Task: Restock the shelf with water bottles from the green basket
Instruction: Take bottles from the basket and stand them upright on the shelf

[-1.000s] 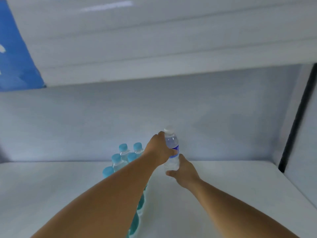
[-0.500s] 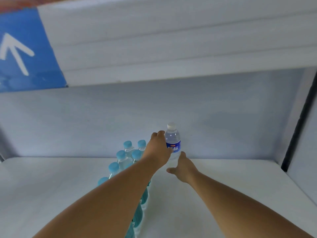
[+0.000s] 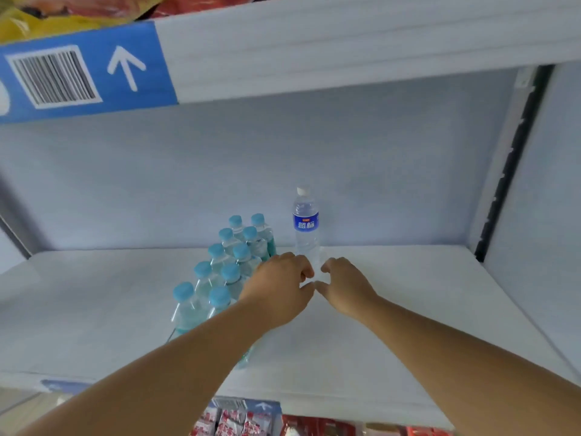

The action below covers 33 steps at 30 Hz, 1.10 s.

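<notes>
- We see one white shelf (image 3: 408,309) from above and in front, with a pale back wall (image 3: 393,184) behind it.
- The water bottle (image 3: 306,228), clear with a white cap and a blue label, stands upright at the back edge of the shelf, about halfway along it and close to the back wall.
- The left hand (image 3: 278,287) lies in front of the bottle's base, on its left. Its fingers (image 3: 303,269) are loosely curled and hold nothing.
- The right hand (image 3: 345,286) lies in front of the base on the right, fingers likewise loosely bent and holding nothing.
- The two thumbs point toward each other and nearly meet. We cannot tell whether any fingertip touches the bottle, as the hands hide its foot.
- The blue-capped bottles (image 3: 226,269) stand upright in two close rows just left of the water bottle, running from the back edge toward the front edge. The left forearm crosses over the nearest ones.
- The upper shelf (image 3: 345,48) spans the top of the view. On its front edge, at the left, is a blue tag (image 3: 85,73) with a barcode and a white arrow pointing up.
- A dark upright strip (image 3: 509,171) runs down by the back right corner.
- Red packets (image 3: 232,421) show below the front edge.
</notes>
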Each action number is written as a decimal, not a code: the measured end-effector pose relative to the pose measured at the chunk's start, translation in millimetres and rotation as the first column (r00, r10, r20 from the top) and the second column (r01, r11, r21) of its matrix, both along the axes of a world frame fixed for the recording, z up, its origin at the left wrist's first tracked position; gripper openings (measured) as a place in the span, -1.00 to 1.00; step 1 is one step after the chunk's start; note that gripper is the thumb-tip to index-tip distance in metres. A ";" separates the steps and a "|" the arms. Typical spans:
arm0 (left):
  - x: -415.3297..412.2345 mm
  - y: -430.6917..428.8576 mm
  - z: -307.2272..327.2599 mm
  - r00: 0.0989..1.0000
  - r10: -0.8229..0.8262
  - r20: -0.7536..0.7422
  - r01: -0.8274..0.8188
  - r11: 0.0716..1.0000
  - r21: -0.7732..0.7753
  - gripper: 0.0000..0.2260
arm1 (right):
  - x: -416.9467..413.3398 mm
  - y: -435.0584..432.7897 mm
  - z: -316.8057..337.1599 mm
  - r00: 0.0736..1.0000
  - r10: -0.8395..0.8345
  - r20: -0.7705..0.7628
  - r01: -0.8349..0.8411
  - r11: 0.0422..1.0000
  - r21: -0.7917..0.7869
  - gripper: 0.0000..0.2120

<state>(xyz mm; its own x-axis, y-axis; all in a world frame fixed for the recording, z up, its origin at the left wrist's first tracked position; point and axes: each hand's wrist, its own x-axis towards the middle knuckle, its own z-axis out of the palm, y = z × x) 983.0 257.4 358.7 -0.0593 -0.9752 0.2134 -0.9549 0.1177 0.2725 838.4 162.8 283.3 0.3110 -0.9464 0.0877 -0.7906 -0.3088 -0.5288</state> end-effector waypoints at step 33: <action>-6.0 314.1 -382.3 0.970 0.211 -0.118 -0.058 0.677 0.733 -0.87 | -96.6 360.8 -313.9 0.944 0.204 -0.258 -0.089 0.914 0.395 -0.74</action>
<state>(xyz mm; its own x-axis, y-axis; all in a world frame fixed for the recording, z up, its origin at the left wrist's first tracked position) 977.0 571.5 -23.6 0.0493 -0.8234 -0.5653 -0.8696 -0.3138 0.3812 741.7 523.7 -30.6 0.4059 -0.8325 -0.3770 -0.8863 -0.2581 -0.3845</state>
